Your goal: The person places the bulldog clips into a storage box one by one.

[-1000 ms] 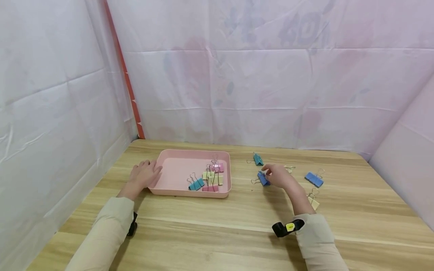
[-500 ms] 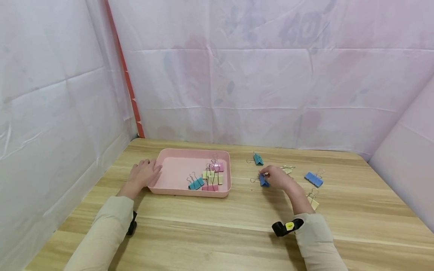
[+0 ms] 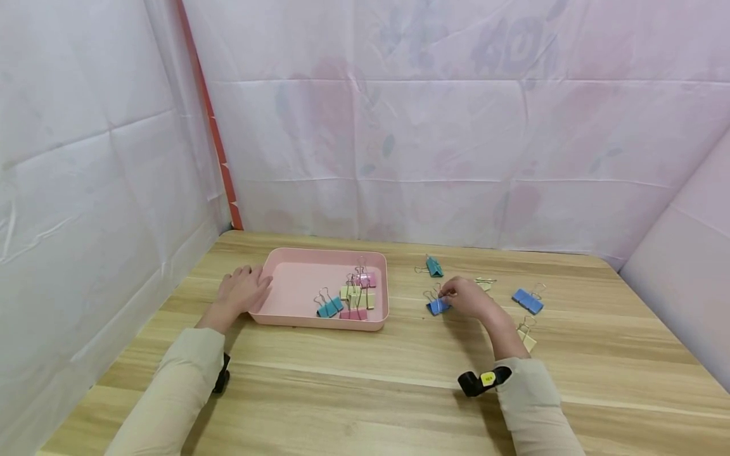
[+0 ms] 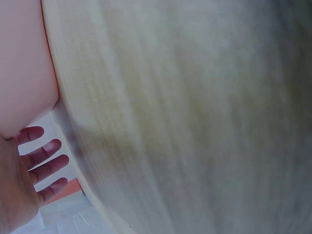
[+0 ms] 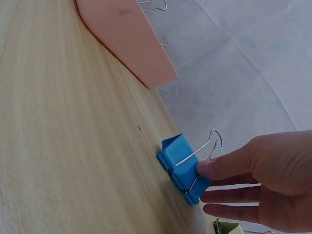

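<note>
With thumb and fingers, my right hand (image 3: 469,297) pinches one end of a blue binder clip (image 3: 436,307). In the right wrist view this clip (image 5: 178,158) is close over the wooden table, its two wire handles pointing up, the thumb on its near face. My left hand (image 3: 242,292) lies with extended fingers at the left rim of a pink tray (image 3: 293,282). The left wrist view shows the same hand (image 4: 22,185) beside the tray wall (image 4: 27,63), fingers spread a little, holding nothing.
Inside the tray, toward its right, sit a teal clip (image 3: 329,308), pink clips (image 3: 353,315) and yellow clips (image 3: 365,302). Around my right hand lie a teal clip (image 3: 434,266), another blue clip (image 3: 528,301) and two yellow clips (image 3: 527,342). White cloth (image 3: 428,126) hangs behind.
The blue binder clip by my right hand has turned from lying on its side to having its handles up, and my right fingers have closed on it. My left hand stays put.
</note>
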### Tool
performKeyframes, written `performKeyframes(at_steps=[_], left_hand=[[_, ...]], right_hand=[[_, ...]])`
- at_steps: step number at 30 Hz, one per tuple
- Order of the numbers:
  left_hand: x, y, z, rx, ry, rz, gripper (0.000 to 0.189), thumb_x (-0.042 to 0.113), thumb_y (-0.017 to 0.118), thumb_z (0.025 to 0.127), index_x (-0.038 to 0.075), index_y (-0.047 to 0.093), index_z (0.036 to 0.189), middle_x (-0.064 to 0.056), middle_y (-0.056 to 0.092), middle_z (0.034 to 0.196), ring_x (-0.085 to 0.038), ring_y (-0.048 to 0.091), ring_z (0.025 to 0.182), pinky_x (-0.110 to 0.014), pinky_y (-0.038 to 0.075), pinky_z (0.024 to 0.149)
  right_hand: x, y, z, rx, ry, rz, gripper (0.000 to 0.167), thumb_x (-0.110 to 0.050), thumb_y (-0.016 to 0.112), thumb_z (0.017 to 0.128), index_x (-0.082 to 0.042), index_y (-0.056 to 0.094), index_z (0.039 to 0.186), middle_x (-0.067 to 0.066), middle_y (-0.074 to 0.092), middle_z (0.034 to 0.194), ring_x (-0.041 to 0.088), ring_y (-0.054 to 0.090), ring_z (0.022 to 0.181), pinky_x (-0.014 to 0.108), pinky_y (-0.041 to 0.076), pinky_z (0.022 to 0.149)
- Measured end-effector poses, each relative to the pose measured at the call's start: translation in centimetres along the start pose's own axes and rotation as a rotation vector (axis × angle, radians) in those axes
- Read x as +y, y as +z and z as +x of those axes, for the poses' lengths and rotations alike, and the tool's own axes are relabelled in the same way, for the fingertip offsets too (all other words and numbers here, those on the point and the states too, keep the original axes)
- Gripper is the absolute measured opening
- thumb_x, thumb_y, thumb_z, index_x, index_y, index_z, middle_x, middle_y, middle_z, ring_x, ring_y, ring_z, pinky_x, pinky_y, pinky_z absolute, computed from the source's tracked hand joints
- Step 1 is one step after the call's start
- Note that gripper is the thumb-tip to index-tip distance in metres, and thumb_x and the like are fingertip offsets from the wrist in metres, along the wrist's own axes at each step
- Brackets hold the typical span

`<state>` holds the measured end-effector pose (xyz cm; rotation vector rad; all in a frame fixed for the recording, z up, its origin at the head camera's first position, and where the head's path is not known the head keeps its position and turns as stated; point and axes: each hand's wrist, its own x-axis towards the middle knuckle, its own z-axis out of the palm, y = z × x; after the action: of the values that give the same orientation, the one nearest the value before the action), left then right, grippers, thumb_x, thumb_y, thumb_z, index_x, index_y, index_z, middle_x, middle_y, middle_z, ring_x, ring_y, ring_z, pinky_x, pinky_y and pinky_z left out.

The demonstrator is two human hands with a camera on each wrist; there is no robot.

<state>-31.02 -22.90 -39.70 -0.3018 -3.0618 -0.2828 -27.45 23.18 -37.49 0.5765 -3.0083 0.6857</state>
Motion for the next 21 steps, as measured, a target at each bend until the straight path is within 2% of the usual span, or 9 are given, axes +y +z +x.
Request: performKeyframes(at_steps=[9,14,21], left_hand=[[-0.03,-0.05,0.09,-0.002,-0.006,0.000,0.052,0.036,0.033,0.098,-0.005,0.041,0.128,-0.031,0.044,0.118,-0.045,0.039,0.111,-0.060,0.026,0.091],[0.04,-0.14,-0.08,-0.005,-0.007,-0.007,0.051,0.036,0.034,0.098,-0.005,0.041,0.128,-0.031,0.044,0.119,-0.045,0.038,0.111,-0.061,0.026,0.091],[0.11,0.15,-0.02,-0.001,-0.005,0.001,0.051,0.036,0.033,0.098,-0.004,0.041,0.128,-0.030,0.044,0.120,-0.044,0.039,0.112,-0.060,0.026,0.091]], right_hand=[[0.29,0.27,0.11,0.027,0.045,0.064,0.010,0.003,0.058,0.084,0.003,0.068,0.086,0.009,0.064,0.081,0.018,0.054,0.070,0.035,0.045,0.064],[0.18,0.21,-0.02,0.045,0.041,0.072,0.010,0.004,0.058,0.082,0.002,0.068,0.083,0.009,0.064,0.079,0.017,0.052,0.068,0.033,0.044,0.061],[0.17,0.10,-0.26,0.069,0.076,0.093,0.010,0.003,0.057,0.084,0.003,0.067,0.084,0.009,0.064,0.080,0.020,0.056,0.070,0.036,0.045,0.062]])
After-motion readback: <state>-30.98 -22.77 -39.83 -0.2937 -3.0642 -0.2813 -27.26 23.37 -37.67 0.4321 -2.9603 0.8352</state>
